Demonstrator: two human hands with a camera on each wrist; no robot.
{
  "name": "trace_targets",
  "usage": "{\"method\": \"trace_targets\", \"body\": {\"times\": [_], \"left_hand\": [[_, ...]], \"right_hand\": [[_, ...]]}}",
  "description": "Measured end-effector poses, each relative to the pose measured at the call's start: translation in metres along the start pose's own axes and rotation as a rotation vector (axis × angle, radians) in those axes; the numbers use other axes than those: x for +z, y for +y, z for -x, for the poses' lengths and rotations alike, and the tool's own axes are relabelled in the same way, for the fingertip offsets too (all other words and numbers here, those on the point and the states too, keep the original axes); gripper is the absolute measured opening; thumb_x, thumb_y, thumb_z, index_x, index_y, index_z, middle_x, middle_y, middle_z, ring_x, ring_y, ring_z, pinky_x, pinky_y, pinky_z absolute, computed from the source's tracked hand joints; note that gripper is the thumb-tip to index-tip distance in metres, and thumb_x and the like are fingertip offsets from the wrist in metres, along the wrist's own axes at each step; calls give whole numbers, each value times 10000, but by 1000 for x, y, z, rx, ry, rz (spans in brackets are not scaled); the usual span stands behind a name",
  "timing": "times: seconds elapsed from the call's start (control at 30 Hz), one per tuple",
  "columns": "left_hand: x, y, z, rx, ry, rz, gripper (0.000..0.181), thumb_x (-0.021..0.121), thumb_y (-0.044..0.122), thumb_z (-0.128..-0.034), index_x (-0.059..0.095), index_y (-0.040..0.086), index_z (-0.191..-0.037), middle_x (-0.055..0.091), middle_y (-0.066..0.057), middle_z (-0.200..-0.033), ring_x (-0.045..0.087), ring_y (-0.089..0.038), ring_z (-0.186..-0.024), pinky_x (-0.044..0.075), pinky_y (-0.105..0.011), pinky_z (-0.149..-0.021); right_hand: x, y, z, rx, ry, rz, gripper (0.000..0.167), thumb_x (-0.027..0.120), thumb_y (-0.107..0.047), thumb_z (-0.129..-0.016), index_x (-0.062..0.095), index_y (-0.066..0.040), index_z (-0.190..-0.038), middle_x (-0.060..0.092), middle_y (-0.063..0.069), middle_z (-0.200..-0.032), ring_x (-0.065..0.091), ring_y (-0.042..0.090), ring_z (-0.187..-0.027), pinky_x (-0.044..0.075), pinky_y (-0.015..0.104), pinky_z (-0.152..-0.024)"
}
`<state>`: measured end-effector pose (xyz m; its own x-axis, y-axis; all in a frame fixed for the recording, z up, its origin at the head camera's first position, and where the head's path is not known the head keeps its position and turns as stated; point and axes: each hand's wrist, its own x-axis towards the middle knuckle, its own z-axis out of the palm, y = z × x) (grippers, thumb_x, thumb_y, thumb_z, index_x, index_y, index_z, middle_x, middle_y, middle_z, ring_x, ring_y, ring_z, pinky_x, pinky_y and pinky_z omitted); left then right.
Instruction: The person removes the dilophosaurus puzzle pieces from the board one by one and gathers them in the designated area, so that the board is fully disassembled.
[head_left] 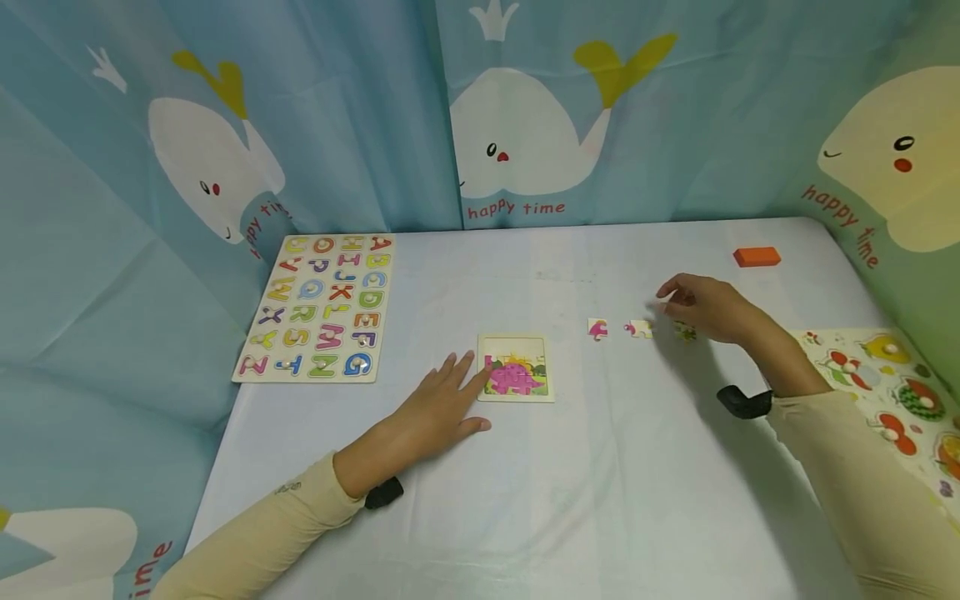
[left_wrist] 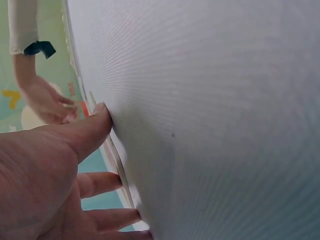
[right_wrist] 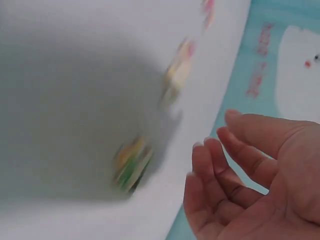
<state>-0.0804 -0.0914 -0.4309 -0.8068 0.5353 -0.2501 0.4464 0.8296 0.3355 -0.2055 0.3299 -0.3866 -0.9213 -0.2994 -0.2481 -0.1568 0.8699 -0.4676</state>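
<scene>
All fingers of the left hand [head_left: 427,412] are spread, and the left side of the dinosaur puzzle board [head_left: 513,346] is touched. On the right hand [head_left: 708,308], the empty fingers are loosely bent and held above the table [head_left: 570,500], near the rightmost of three puzzle pieces [head_left: 639,328] laid right of the board. Farther out, an orange block [head_left: 759,257], an alphabet board [head_left: 315,310] and a fruit-pictured sheet [head_left: 862,350] are seen.

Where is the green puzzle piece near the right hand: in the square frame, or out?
Out: the green puzzle piece lies on the white table, apart from the square frame.
</scene>
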Motion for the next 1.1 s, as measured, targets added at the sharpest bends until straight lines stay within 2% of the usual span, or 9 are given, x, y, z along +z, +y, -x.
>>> {"method": "trace_targets", "body": {"times": [0.07,0.17,0.3,0.43,0.6,0.73,0.87,1.1], "left_hand": [[0,0,0,0,0,1,794,623,498,-1044,309,132,-1675,206,-207,-1741,197,-444,-1603,277,-614,-1250],[0,0,0,2,1,3,791,625,496,-1043,313,131,-1673,211,-211,-1738,199,-446,-1602,279,-616,-1248],[0,0,0,5,4,1,791,621,500,-1045,314,131,-1673,219,-214,-1736,203,-448,-1600,286,-616,-1245],[1,-1,0,2,0,-7,792,612,511,-1046,309,138,-1676,220,-210,-1737,204,-446,-1601,289,-612,-1246],[1,-2,-1,-2,-3,-15,791,610,515,-1047,307,144,-1677,215,-201,-1741,206,-439,-1603,288,-607,-1249],[1,-2,-1,1,-1,-17,781,614,511,-1046,328,137,-1669,215,-199,-1741,209,-439,-1602,292,-605,-1248],[0,-1,0,7,-6,-15,778,609,509,-1049,331,127,-1667,209,-200,-1742,207,-437,-1603,293,-609,-1245],[-1,-1,1,17,6,-22,775,612,501,-1049,338,113,-1662,231,-221,-1730,224,-462,-1590,310,-608,-1237]], "right_hand": [[4,-17,-2,-25,2,-46,298,592,-135,-1072,598,40,-1313,660,285,-1221,618,420,-1135,511,567,-952],[17,-46,-5,-72,-9,-123,306,599,-157,-1079,609,17,-1331,676,250,-1238,647,387,-1133,541,511,-937],[43,-83,-8,-178,-33,-194,276,630,-132,-1068,634,2,-1310,714,180,-1179,700,312,-1058,557,424,-875],[71,-116,-9,-269,-45,-227,247,637,-93,-1056,651,-8,-1287,729,147,-1154,713,289,-1069,559,442,-911],[99,-150,-11,-296,-95,-252,256,645,-93,-1044,652,-9,-1286,738,124,-1120,712,259,-1015,593,425,-898],[116,-164,-14,-316,-107,-231,258,662,-58,-1023,655,7,-1272,727,116,-1110,698,254,-991,602,414,-917],[130,-168,-15,-367,-69,-170,271,703,-5,-986,659,25,-1252,693,145,-1133,687,282,-1027,601,417,-950],[144,-170,-11,-434,16,-54,302,723,50,-951,653,22,-1243,643,143,-1108,666,233,-920,602,344,-851]]}}
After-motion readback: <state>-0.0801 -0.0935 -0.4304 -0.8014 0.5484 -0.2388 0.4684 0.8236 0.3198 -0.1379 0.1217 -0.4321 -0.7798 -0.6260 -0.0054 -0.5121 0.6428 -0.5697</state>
